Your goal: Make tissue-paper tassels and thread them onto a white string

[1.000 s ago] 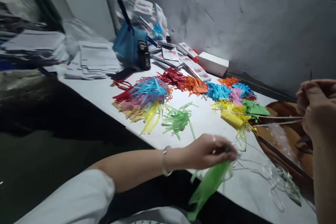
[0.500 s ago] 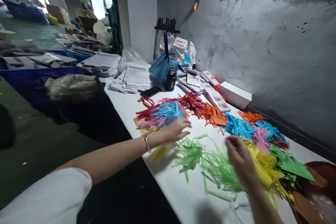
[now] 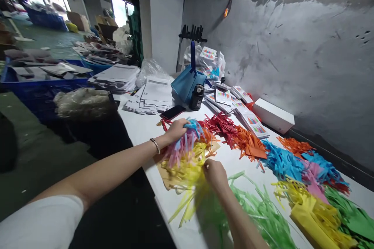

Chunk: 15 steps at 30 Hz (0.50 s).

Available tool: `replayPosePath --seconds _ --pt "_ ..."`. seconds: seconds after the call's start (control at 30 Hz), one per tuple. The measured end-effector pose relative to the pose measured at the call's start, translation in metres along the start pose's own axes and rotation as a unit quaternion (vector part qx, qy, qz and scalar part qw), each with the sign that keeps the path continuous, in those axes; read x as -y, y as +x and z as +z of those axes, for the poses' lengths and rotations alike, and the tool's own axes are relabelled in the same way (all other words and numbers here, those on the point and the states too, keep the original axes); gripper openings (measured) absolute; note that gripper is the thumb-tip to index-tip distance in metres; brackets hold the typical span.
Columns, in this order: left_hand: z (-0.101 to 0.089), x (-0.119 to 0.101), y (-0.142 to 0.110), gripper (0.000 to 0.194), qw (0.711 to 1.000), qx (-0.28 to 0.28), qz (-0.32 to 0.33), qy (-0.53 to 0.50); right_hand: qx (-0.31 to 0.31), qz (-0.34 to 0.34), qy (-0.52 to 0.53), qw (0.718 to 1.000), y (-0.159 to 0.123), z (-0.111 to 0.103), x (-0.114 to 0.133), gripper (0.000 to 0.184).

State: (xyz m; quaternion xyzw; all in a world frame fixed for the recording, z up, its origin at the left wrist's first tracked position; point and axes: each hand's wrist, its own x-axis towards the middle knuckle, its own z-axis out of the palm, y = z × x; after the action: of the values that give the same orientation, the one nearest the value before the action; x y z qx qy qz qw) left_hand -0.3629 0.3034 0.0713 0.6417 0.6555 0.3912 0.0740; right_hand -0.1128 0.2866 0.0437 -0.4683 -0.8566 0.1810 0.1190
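Along the white table [image 3: 163, 198] runs a row of tissue-paper tassels. My left hand [image 3: 176, 129], a bangle on its wrist, is closed on the top of a light-blue tassel [image 3: 193, 124]. Pink strands [image 3: 187, 144] hang below it, and a yellow tassel [image 3: 185, 163] lies nearer me on brown paper [image 3: 165, 177]. Beside the yellow strands, my right hand [image 3: 216, 173] is closed in a pinch. A motion-smeared green tassel [image 3: 212, 210] trails beneath that hand; its gripped end is hidden by the fingers. Another green tassel [image 3: 265, 210] lies right of my right forearm.
Red [image 3: 223, 126], orange [image 3: 251, 144] and blue [image 3: 283, 159] tassels lie farther back, with more yellow [image 3: 318, 218] at right. Behind stand a black bottle [image 3: 197, 97], a phone [image 3: 173, 112], a blue bag [image 3: 187, 81], printed packs [image 3: 251, 120] and a white box [image 3: 273, 116].
My left hand has moved onto the light-blue tassel and closed. My right hand has swung left to the yellow strands, with the small green tassel shifting along. The camera view has shifted too.
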Motion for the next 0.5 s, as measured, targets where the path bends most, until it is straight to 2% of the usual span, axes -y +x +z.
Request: replayPosePath --seconds 0.07,0.13,0.2,0.27,0.3,0.37,0.43,0.5 --pt "-0.009 0.0 0.003 0.038 1.0 0.0 -0.005 0.012 -0.028 -0.014 0.01 0.999 -0.024 -0.013 -0.015 0.012" --pt "-0.013 -0.014 -0.006 0.042 1.0 -0.007 0.001 0.021 -0.058 -0.025 0.022 0.998 -0.051 -0.023 -0.026 0.015" --pt "-0.01 -0.039 -0.029 0.045 0.999 -0.028 0.023 0.023 -0.103 -0.046 0.037 0.993 -0.078 -0.026 -0.031 0.021" --pt "-0.003 -0.072 -0.064 0.033 0.996 -0.038 0.077 -0.004 -0.177 -0.093 0.058 0.978 -0.1 -0.023 -0.029 0.023" --pt "0.003 -0.088 -0.082 0.025 0.992 -0.028 0.108 -0.053 -0.216 -0.119 0.068 0.967 -0.109 -0.021 -0.025 0.022" --pt "0.016 -0.116 -0.116 0.026 0.968 0.093 0.137 -0.188 -0.265 -0.163 0.085 0.946 -0.122 -0.018 -0.016 0.018" --pt "0.03 -0.136 -0.141 0.022 0.938 0.14 0.069 -0.31 -0.25 -0.159 0.121 0.947 -0.131 -0.02 -0.008 0.014" --pt "0.041 -0.146 -0.154 0.023 0.901 0.131 -0.041 -0.411 -0.212 -0.111 0.19 0.952 -0.139 -0.028 -0.003 0.014"
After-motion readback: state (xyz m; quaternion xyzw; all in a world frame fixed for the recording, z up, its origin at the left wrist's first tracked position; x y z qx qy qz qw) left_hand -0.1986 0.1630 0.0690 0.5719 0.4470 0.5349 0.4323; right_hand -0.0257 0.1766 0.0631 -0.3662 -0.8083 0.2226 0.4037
